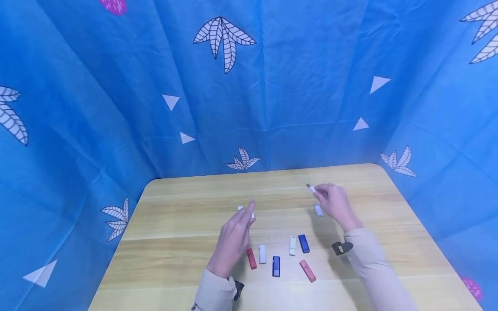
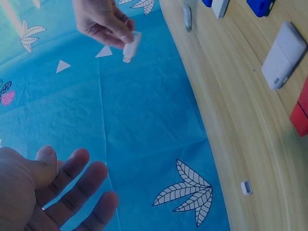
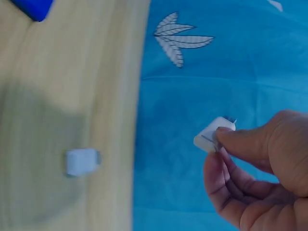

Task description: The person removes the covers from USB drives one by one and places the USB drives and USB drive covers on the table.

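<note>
My right hand (image 1: 335, 204) pinches a white USB stick (image 3: 208, 136) between thumb and fingertips, raised over the far right of the table. Its bare metal plug points away to the left. Below it lies a pale USB stick (image 1: 318, 210). Farther left, my left hand (image 1: 233, 239) is raised over the table. A small white piece (image 1: 253, 215) shows between its thumb and forefinger, mostly hidden; the other fingers are spread in the left wrist view. On the wood beyond that hand lies a small white cap-like piece (image 2: 247, 187).
Nearer on the wooden table (image 1: 167, 268) lie several USB sticks: red (image 1: 251, 258), white (image 1: 262, 254), blue (image 1: 276, 266), another white (image 1: 292, 245), another blue (image 1: 304, 243) and a pinkish red one (image 1: 308, 271). A blue patterned curtain (image 1: 268, 95) hangs behind the table.
</note>
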Demonstrator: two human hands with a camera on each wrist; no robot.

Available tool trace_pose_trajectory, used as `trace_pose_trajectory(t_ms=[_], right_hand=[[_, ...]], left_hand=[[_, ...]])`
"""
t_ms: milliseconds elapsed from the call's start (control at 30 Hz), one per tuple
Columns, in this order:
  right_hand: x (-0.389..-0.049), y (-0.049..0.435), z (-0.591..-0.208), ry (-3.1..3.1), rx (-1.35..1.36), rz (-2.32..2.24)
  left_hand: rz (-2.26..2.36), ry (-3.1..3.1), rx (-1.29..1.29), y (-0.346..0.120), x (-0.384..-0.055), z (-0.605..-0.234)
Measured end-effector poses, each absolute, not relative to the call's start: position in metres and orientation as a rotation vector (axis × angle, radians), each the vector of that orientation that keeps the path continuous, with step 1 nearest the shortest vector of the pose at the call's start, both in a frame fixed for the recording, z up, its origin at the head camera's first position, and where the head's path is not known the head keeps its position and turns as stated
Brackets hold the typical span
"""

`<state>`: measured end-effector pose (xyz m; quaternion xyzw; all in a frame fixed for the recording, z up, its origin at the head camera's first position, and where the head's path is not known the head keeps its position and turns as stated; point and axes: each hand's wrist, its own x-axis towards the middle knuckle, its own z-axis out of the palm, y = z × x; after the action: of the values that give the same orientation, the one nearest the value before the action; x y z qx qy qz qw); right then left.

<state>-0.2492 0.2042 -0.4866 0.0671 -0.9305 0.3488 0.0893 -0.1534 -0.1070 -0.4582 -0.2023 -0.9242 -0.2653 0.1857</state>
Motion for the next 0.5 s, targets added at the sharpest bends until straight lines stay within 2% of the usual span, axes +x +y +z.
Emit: trace_pose_trajectory(t_ms=[200,500], right_hand=[[-0.255,0.198,-0.508,-2.846,-0.008,1.271],[-0.252,0.190,-0.531,-2.873,-0.177,1.260]], left_hand=[[-0.760,-2.632,-0.497,-0.111,-0.159,-0.461],[-0.809,-2.635,-0.377,-0.115,-0.161,-0.467]])
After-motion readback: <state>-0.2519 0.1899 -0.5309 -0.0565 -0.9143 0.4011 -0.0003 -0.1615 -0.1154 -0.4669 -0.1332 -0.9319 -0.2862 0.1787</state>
